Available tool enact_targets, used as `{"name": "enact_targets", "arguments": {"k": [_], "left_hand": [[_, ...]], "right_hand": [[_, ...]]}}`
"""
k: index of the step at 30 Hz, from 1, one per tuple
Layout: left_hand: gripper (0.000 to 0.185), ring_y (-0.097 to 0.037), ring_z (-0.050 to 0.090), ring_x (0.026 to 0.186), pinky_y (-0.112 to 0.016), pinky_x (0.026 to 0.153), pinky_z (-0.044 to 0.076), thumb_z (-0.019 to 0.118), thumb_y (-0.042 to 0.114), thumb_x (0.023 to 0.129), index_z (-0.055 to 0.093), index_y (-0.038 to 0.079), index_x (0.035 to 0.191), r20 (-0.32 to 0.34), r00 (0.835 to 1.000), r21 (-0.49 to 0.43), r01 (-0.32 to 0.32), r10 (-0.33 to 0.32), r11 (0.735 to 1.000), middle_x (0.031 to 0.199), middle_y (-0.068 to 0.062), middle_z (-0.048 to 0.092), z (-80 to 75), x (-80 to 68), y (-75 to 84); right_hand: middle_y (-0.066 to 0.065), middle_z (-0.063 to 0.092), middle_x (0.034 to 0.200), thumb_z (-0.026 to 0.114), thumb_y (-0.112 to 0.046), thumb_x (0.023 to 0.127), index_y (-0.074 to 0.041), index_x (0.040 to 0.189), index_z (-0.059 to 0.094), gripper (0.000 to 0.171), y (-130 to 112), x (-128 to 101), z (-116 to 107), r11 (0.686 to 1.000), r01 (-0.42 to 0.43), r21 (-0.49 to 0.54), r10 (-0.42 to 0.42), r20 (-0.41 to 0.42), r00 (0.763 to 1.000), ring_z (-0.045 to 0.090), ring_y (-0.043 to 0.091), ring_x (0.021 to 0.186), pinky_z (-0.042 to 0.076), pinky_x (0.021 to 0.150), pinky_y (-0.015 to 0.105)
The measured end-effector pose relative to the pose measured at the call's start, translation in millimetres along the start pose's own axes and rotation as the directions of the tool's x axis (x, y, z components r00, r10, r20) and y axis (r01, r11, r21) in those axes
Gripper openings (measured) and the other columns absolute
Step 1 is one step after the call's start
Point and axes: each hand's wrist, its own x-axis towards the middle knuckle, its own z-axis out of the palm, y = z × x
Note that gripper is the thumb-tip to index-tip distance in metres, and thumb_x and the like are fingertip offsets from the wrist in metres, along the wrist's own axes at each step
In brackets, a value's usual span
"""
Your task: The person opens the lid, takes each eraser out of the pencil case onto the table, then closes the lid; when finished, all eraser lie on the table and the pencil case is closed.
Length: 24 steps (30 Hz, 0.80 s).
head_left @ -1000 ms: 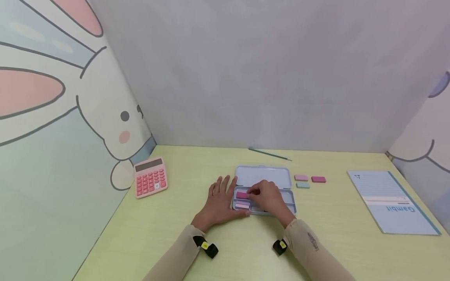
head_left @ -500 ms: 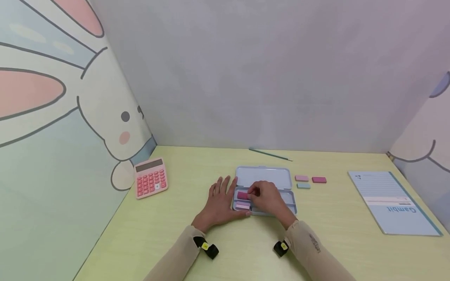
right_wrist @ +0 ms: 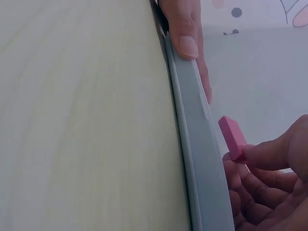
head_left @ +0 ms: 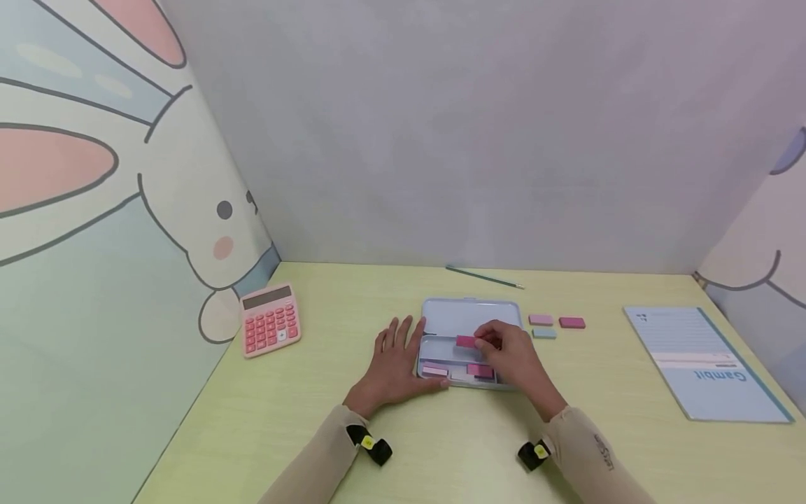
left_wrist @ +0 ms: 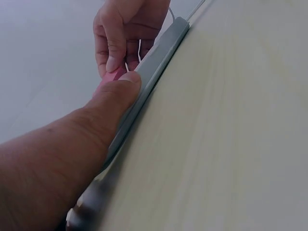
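My right hand [head_left: 511, 352] pinches a pink, rectangular rubber eraser [head_left: 465, 341] over the open pale-blue case [head_left: 456, 317] (left hand [head_left: 393, 360] spread against it): carrying, I judge; clearance looks unclear, so next needs steady fingers.

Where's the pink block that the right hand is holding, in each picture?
Head: pink block lower centre, slightly right, over the open case.
Left wrist: pink block upper left, partly hidden behind the left hand.
Right wrist: pink block right of centre, in the right hand.
Shared landmark: the case.
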Motion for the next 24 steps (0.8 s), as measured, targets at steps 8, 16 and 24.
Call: {"name": "enact_targets", "arguments": {"k": [8, 16, 24], "left_hand": [[0.128, -0.043, 0.007, 0.169, -0.064, 0.133, 0.014, 0.062, 0.089, 0.083, 0.006, 0.021, 0.175, 0.004, 1.000, -0.026, -0.018, 0.018, 1.000, 0.182, -0.015, 0.012, 0.5, -0.5, 1.6], [0.127, -0.043, 0.007, 0.170, -0.064, 0.133, 0.014, 0.062, 0.089, 0.084, 0.007, 0.020, 0.175, -0.003, 1.000, -0.025, -0.011, 0.011, 1.000, 0.182, -0.014, 0.012, -1.2, -1.4, 0.6], [0.127, -0.043, 0.007, 0.169, -0.064, 0.133, 0.014, 0.062, 0.089, 0.084, 0.007, 0.020, 0.175, 0.000, 1.000, -0.026, -0.015, 0.015, 1.000, 0.182, -0.015, 0.012, 0.1, -1.2, -0.9]], "right_hand": [[0.017, 0.074, 0.113, 0.060, -0.017, 0.109, -0.007, 0.131, 0.075, 0.028, 25.1, -8.9, -36.8, 0.994, -0.087, 0.063, 0.095, -0.146, 0.985, 0.062, 0.025, 0.094, 0.050, 0.072, 0.022], [0.021, 0.072, 0.123, 0.054, -0.023, 0.113, -0.006, 0.140, 0.069, 0.035, 49.5, -13.4, -66.8, 0.975, -0.174, 0.140, 0.198, -0.179, 0.964, 0.068, 0.018, 0.089, 0.054, 0.070, 0.018], [0.019, 0.073, 0.118, 0.058, -0.032, 0.112, -0.006, 0.143, 0.067, 0.041, 71.2, -23.0, -91.1, 0.956, -0.252, 0.151, 0.278, -0.184, 0.943, 0.067, 0.007, 0.079, 0.055, 0.066, 0.021]]}}
